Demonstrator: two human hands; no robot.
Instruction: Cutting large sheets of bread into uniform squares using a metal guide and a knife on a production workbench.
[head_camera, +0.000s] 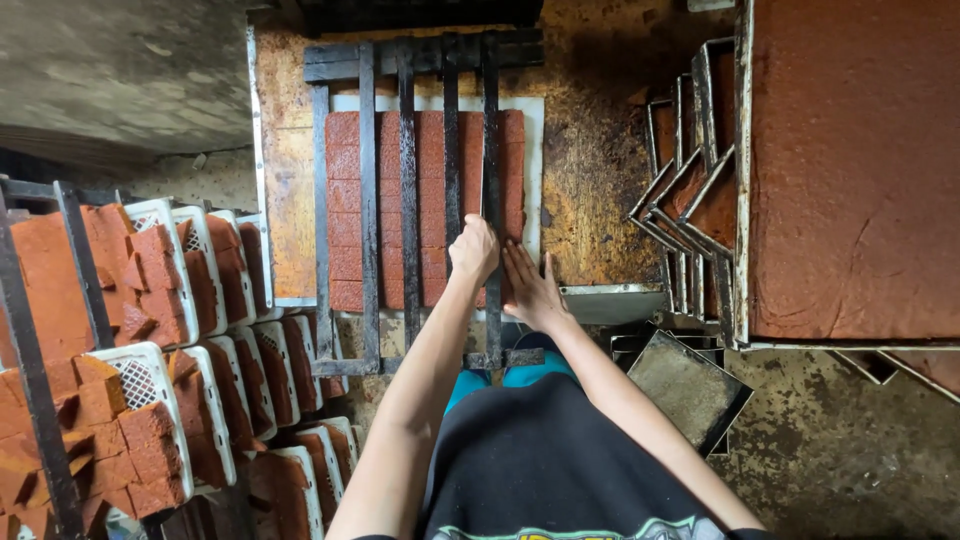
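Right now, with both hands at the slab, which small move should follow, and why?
Probably draw the left hand toward the body along the dark guide bar, while the right hand lies flat on the reddish slab; the slab's cut lines run only crosswise.

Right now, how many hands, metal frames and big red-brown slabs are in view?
Hands: 2, left hand and right hand
Metal bar frame: 1
Red-brown slabs: 2, slab under the frame and slab on the right
Total: 5

top: black, printed graphic at hem | legwear: teal | arms: bare, sleeveless | hands: ungloved
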